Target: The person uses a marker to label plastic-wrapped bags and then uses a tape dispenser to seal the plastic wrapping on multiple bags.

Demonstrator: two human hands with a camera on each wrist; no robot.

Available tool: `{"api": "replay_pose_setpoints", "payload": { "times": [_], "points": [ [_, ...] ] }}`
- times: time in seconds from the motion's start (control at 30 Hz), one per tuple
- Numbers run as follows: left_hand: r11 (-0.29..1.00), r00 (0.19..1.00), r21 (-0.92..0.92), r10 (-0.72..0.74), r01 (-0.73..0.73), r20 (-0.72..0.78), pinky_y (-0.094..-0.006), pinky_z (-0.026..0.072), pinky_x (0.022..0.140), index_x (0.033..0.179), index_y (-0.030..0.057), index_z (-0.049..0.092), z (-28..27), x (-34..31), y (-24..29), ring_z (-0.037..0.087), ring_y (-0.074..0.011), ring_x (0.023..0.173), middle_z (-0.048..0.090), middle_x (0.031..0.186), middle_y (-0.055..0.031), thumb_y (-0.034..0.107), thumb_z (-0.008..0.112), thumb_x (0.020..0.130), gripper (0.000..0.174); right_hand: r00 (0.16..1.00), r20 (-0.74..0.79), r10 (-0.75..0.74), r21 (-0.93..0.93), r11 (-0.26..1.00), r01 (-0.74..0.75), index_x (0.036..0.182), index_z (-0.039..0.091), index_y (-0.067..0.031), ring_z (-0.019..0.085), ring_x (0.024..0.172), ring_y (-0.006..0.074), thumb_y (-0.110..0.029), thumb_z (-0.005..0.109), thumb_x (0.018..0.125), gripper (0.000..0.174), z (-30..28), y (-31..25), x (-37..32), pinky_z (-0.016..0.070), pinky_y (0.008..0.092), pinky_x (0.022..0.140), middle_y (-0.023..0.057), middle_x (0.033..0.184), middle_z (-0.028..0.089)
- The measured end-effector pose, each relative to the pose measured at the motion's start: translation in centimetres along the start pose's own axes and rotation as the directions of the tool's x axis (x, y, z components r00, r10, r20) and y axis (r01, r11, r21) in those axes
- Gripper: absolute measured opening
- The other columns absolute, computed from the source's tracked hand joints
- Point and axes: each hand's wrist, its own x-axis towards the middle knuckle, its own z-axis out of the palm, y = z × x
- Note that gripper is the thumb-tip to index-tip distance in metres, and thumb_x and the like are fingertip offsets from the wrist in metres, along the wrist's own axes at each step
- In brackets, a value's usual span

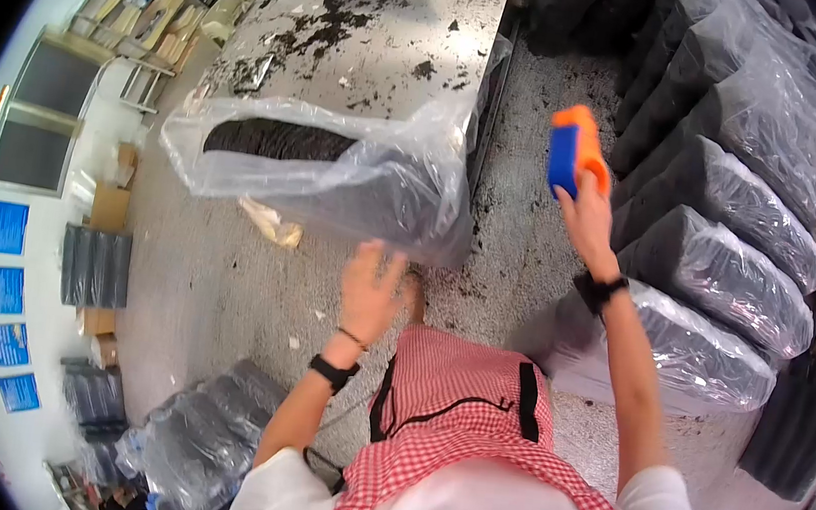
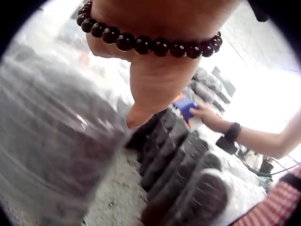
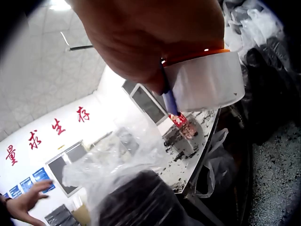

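Observation:
My right hand point(image 1: 588, 217) grips an orange and blue tape dispenser point(image 1: 564, 158), held out over the floor right of the table. Seen from the right wrist, the dispenser carries a wide translucent tape roll point(image 3: 207, 81). A large clear plastic bag point(image 1: 416, 180) with dark contents stands at the table's near end, its mouth gaping. My left hand point(image 1: 371, 291), fingers spread and slightly blurred, is just in front of the bag's near side and holds nothing. In the left wrist view, its thumb point(image 2: 155, 89) overlaps the edge of the wrapped bag point(image 2: 51, 132).
Dark crumbs lie over the metal table point(image 1: 387, 81). Filled plastic-wrapped bags point(image 1: 697, 278) line the right side, and more bags point(image 1: 197, 432) lie at lower left. A pale crumpled item point(image 1: 271, 224) is on the floor by the bag. Cardboard boxes point(image 1: 109, 208) stand along the left wall.

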Motion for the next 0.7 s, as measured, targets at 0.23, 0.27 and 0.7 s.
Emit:
{"api": "replay_pose_setpoints", "payload": {
  "times": [0.23,0.27,0.7],
  "points": [
    [0.944,0.995,0.327,0.059,-0.028,-0.086,-0.0616,0.0152,0.104,0.140,0.0021,0.030,-5.8,12.8,-19.8,0.037,-0.0362,0.127,0.040,0.136,-0.0191,0.018,0.077,0.065,0.090,0.888,0.336,-0.314,-0.173,0.906,0.386,0.107,0.045,-0.0041,0.059,0.086,0.0374,-0.020,0.057,0.085,0.031,22.6,-4.1,19.1,0.0414,0.0448,0.085,0.0196,0.085,0.061],
    [0.941,0.986,0.298,0.142,-0.163,0.091,-0.0614,0.0167,0.104,0.130,0.0039,0.042,-4.9,14.0,-22.4,0.044,-0.0341,0.115,0.047,0.121,-0.0155,0.014,0.072,0.067,0.071,0.856,0.429,-0.289,-0.147,0.912,0.382,0.106,0.044,-0.0048,0.059,0.085,0.0361,-0.019,0.056,0.084,0.029,24.7,-5.1,21.1,0.0414,0.0435,0.084,0.0187,0.081,0.062],
    [0.801,0.660,-0.256,0.594,-0.542,0.460,-0.0470,0.0398,0.085,0.076,0.0108,0.057,0.6,28.5,-32.9,0.053,-0.0267,0.095,0.053,0.095,-0.0084,0.010,0.065,0.065,0.013,0.767,0.639,0.068,0.746,-0.299,-0.595,0.142,0.029,-0.0084,0.045,0.124,0.0272,-0.035,0.054,0.091,0.063,14.7,-5.1,14.5,0.0365,0.0374,0.101,0.0094,0.136,0.046]
  ]
}}
